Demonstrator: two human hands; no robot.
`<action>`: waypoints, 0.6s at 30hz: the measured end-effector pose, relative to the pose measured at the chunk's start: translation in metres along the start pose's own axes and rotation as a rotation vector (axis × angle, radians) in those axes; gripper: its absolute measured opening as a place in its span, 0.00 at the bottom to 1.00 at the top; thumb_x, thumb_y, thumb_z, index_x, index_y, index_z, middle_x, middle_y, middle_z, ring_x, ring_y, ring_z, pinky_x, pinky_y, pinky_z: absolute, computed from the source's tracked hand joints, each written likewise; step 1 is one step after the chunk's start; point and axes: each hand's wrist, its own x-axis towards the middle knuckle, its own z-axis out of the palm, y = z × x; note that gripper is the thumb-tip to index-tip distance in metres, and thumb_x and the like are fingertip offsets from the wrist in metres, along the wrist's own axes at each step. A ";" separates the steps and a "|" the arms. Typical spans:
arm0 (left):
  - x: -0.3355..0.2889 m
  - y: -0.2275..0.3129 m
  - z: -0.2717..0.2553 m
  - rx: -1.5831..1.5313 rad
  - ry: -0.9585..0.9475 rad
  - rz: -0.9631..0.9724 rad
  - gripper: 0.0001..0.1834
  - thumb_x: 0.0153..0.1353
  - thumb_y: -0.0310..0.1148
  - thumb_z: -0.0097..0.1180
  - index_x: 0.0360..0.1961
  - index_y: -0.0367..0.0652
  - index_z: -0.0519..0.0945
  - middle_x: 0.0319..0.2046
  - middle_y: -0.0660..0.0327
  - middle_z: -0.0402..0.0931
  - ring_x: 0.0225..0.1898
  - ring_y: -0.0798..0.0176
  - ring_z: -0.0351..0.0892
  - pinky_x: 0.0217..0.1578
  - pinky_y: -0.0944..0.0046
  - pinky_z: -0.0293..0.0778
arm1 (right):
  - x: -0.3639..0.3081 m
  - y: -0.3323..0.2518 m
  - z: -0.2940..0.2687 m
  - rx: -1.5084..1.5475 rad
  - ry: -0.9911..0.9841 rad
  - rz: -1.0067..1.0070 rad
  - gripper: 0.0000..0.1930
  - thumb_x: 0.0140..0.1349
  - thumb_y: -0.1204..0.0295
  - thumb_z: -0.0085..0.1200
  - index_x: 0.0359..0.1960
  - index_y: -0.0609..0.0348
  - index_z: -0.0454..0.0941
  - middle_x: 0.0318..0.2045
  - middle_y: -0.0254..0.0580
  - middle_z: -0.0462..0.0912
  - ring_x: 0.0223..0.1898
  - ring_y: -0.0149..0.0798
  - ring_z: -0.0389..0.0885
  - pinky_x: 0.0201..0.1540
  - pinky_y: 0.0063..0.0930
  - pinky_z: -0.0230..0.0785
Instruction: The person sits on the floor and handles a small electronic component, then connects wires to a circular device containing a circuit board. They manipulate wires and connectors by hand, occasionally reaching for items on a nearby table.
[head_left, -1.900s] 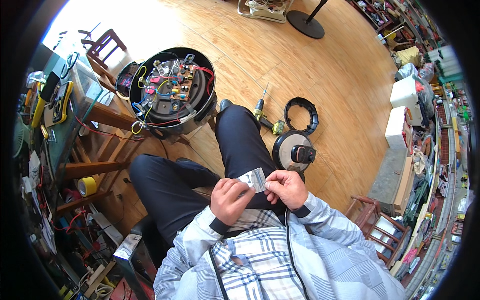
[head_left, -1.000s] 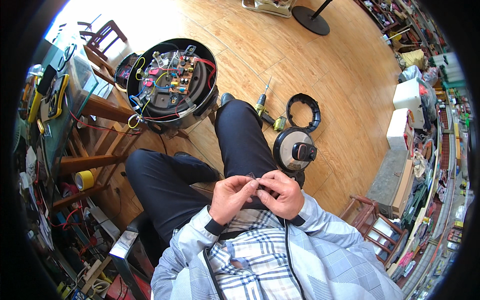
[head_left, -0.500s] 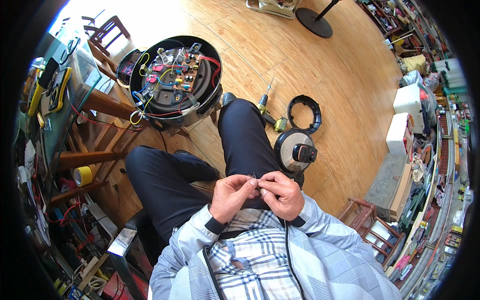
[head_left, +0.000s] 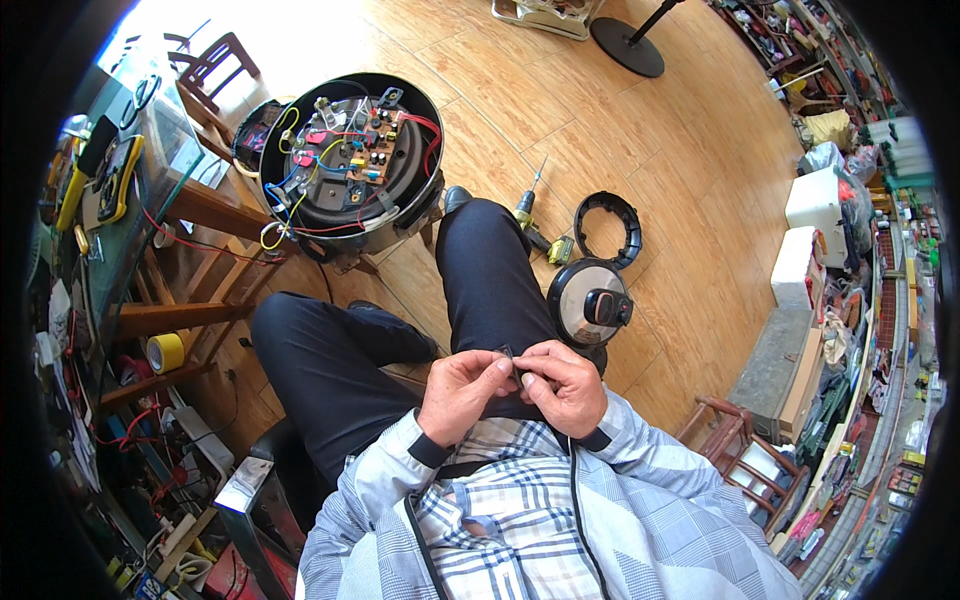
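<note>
My left hand (head_left: 460, 393) and my right hand (head_left: 566, 385) meet above my lap, thumbs and fingertips pinched together. Between them sits a small dark piece (head_left: 515, 372), mostly covered by the fingers, so its kind does not show. Ahead and to the left stands an upturned round cooker body (head_left: 400, 215) with its underside open. Inside it a brown circuit board (head_left: 376, 145) shows, with red, blue and yellow wires around it. A cooker lid (head_left: 578, 308) with a black handle lies on the floor right of my knee, beside a black plastic ring (head_left: 631, 222).
A green and black power drill (head_left: 538, 235) lies on the floor past my knee. To the left is a glass-topped table (head_left: 150, 200) with a yellow multimeter (head_left: 121, 178); yellow tape (head_left: 166, 353) is below. Boxes (head_left: 797, 268) and a small wooden stool (head_left: 725, 430) line the right.
My right fingers have shifted slightly, and more of the small dark piece shows between the hands. Everything else stays in place.
</note>
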 end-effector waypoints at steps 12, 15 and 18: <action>0.000 0.004 0.002 0.011 0.031 -0.004 0.13 0.78 0.34 0.67 0.50 0.31 0.90 0.37 0.60 0.91 0.37 0.72 0.87 0.42 0.70 0.84 | 0.003 -0.007 0.002 0.008 0.034 0.004 0.10 0.72 0.84 0.61 0.52 0.72 0.88 0.50 0.47 0.85 0.36 0.30 0.90 0.35 0.21 0.82; -0.001 0.004 0.003 0.063 0.050 -0.006 0.12 0.78 0.33 0.66 0.49 0.31 0.89 0.37 0.60 0.90 0.37 0.72 0.87 0.43 0.70 0.84 | 0.004 -0.009 0.002 0.000 0.045 -0.005 0.09 0.72 0.82 0.62 0.51 0.71 0.88 0.48 0.46 0.86 0.36 0.30 0.89 0.34 0.21 0.81; -0.001 0.004 0.005 0.083 0.035 0.021 0.11 0.79 0.31 0.65 0.48 0.30 0.88 0.37 0.61 0.89 0.39 0.72 0.87 0.44 0.70 0.85 | 0.004 -0.009 0.002 -0.011 0.040 -0.001 0.09 0.72 0.80 0.64 0.50 0.71 0.88 0.47 0.46 0.87 0.35 0.30 0.89 0.35 0.22 0.80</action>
